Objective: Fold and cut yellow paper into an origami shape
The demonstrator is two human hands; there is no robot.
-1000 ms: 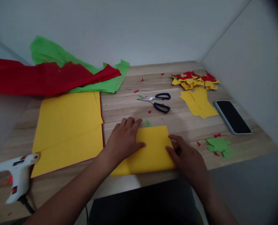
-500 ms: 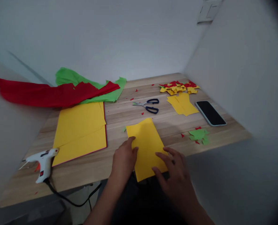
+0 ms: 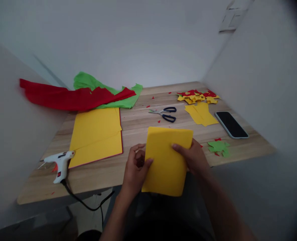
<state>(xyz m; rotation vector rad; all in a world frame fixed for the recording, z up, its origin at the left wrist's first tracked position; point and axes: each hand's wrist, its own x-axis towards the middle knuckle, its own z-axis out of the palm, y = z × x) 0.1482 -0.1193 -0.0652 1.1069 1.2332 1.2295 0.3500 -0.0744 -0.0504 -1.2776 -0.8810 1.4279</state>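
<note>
A yellow sheet, paper or thin felt, is held up over the table's front edge between both hands. My left hand grips its left side, thumb on the face and fingers curled behind. On the upper right, my right hand pinches it with the thumb in front; the other fingers are hidden behind. Beyond the sheet lie scissors with dark handles, blades apart and pointing left. Yellow cut pieces rest to the right of them.
At left, a white glue gun with a black cord touches large yellow sheets. Red cloth and green cloth lie behind. A phone, green scraps and a red-yellow scrap pile are at right.
The yellow sheet has been lifted off the table and turned more upright. My right hand has moved up to its upper right edge and closed on it; my left hand now grips the left side.
</note>
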